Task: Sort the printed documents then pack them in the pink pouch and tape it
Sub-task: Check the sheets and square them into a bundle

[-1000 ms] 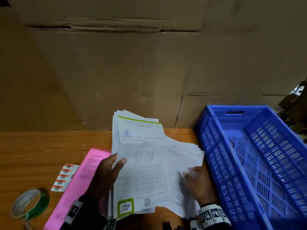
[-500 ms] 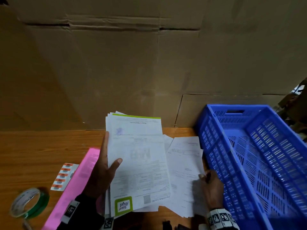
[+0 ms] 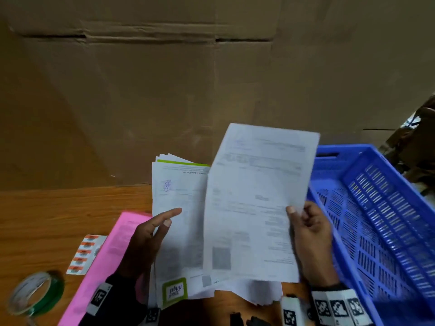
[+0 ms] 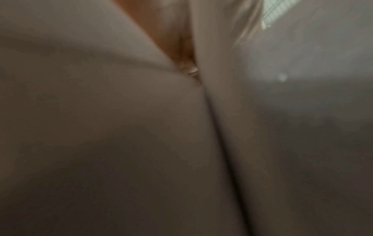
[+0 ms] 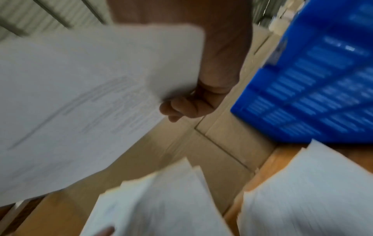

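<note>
My left hand (image 3: 170,219) grips a stack of printed documents (image 3: 179,231), thumb on the front page with its green logo. The left wrist view shows only blurred paper (image 4: 101,111) up close. My right hand (image 3: 297,216) pinches the right edge of a single printed sheet (image 3: 254,203), lifted and tilted over the stack. In the right wrist view the right hand's fingers (image 5: 186,108) curl behind that sheet (image 5: 80,95), above the held stack (image 5: 157,207). Loose pages (image 3: 259,292) lie on the table below. The pink pouch (image 3: 106,255) lies flat left of my left hand.
A tape roll (image 3: 35,294) sits at the wooden table's (image 3: 58,212) front left, with a strip of orange stickers (image 3: 84,254) beside the pouch. A blue plastic crate (image 3: 376,220) stands at the right, close to my right hand. Cardboard (image 3: 164,102) walls the back.
My right hand has lifted one sheet off the loose pile and raised it toward the stack. My left hand has kept hold of the stack.
</note>
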A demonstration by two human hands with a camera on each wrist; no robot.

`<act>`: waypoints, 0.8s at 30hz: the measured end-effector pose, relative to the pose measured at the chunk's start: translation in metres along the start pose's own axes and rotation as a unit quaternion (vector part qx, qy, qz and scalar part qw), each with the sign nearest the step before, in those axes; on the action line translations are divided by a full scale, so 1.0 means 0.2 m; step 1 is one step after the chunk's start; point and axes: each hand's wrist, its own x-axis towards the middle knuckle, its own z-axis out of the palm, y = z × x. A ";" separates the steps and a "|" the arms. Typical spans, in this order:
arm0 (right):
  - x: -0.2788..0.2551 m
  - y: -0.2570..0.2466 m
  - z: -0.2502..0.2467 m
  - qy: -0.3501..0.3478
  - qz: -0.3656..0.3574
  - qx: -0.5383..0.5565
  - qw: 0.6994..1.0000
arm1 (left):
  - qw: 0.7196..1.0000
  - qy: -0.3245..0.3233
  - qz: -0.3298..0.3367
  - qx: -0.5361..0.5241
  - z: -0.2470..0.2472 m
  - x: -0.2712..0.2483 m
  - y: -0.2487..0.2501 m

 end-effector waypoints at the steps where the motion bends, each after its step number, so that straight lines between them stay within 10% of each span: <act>1: -0.02 0.04 0.04 -0.028 0.014 -0.002 1.000 | 1.000 0.000 -0.003 -0.025 0.02 0.00 0.03; 6: -0.15 0.15 0.20 -0.134 0.057 -0.045 0.988 | 0.988 -0.019 -0.040 -0.148 0.07 -0.02 0.09; 13: -0.14 0.24 0.24 -0.139 0.090 -0.144 0.976 | 0.998 0.041 -0.042 -0.029 0.03 -0.04 0.02; 18: -0.08 0.58 0.07 -0.097 0.159 -0.524 0.831 | 0.995 0.058 -0.030 -0.070 -0.03 -0.03 -0.02; 24: -0.03 0.84 -0.05 -0.029 0.167 -0.436 0.884 | 0.991 0.056 0.018 -0.117 -0.08 -0.03 -0.02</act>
